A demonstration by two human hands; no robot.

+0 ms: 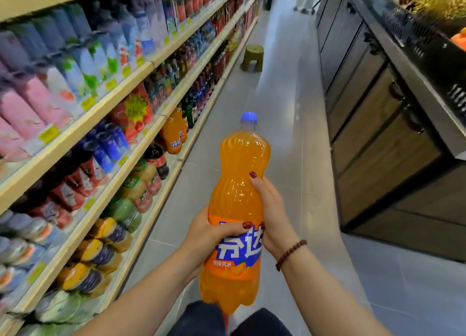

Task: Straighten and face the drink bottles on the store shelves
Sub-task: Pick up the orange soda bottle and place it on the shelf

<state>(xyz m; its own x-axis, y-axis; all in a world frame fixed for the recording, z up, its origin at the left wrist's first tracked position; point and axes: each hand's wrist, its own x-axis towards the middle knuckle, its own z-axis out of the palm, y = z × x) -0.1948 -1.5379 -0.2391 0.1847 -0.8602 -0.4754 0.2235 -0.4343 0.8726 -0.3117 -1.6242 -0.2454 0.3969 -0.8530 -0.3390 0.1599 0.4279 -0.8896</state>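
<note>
A large orange soda bottle (239, 184) with a blue cap and an orange-and-blue label is held in the aisle, away from the shelves. My left hand (205, 237) grips its left side at the label, thumb across the front. My right hand (271, 209) grips the right side, fingers curled round the waist. The label faces me. More orange soda bottles (174, 134) stand on the bottom shelf to the left.
Wooden shelves (75, 134) packed with drink bottles run along the left. A small olive stool (253, 57) stands on the grey tiled floor farther down the aisle. A dark wooden produce stand (378, 134) lines the right side.
</note>
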